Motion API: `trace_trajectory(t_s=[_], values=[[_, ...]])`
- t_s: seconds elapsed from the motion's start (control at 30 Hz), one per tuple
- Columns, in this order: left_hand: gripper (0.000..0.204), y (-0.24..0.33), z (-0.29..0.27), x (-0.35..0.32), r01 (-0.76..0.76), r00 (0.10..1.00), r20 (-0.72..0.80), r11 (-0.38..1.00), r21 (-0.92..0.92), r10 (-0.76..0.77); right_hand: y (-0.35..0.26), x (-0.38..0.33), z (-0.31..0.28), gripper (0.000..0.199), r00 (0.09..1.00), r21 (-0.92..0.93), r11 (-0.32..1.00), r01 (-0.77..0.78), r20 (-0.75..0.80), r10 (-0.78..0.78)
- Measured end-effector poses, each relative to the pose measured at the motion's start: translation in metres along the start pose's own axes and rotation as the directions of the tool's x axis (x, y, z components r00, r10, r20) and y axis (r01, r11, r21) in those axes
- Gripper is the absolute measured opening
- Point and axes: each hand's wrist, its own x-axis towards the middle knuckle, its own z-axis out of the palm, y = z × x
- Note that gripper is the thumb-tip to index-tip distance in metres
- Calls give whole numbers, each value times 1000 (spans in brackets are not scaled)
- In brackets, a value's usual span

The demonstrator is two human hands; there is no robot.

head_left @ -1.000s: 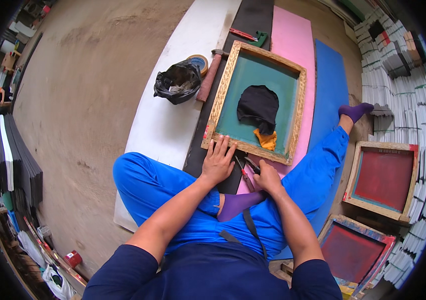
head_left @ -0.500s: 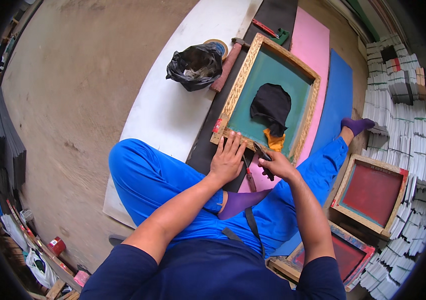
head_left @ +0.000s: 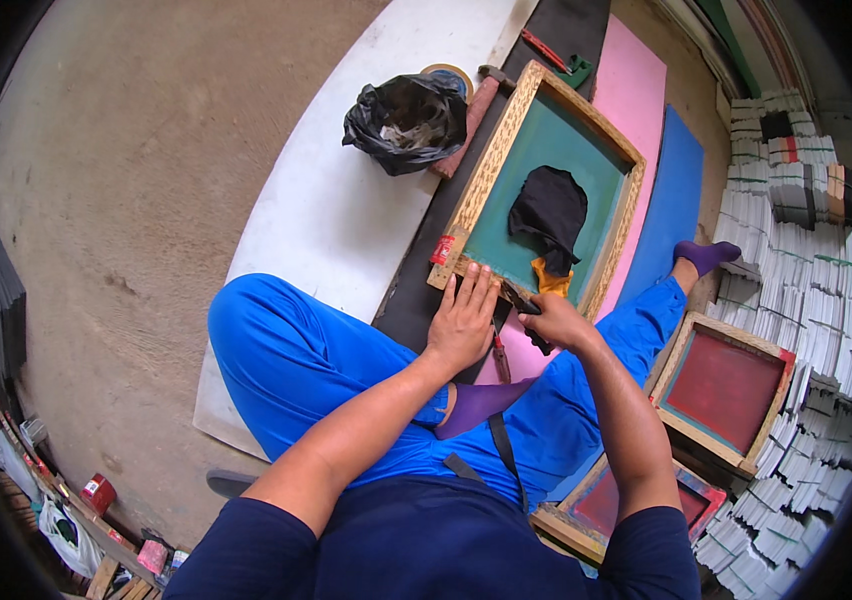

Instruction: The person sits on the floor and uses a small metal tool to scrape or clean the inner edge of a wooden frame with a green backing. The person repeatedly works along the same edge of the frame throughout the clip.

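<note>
Right hand (head_left: 558,322) clamped on slim black pliers (head_left: 519,301) at rectangular tan wooden frame (head_left: 493,170), near rail; left hand (head_left: 462,322) there, fingers slightly parted (slipping pliers, I suspect, could nip them).

Left of the frame (head_left: 487,158), a bag (head_left: 401,125) and hammer (head_left: 476,118) block passage; left hand (head_left: 463,323) and right hand (head_left: 558,321) crowd its near edge. Room lies right of it, over the blue sheet (head_left: 673,185).

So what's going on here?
A seated person's left hand rests on the near edge of a rectangular wooden frame with a flat green panel. Their right hand grips a black hand tool, its tip close to that edge. A crumpled black cloth and an orange-yellow cloth lie inside the frame.
</note>
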Motion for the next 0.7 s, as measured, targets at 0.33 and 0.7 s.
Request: trace_trajectory(t_s=[0.33,0.7], values=[[74,2,5,0,22,1000,9,1000,-1,-22,-21,18,-14,39,999,-405,914,-30,-23,22],[60,5,4,1,35,997,-64,996,-86,-40,-50,26,-17,33,920,-147,929,-340,152,361]])
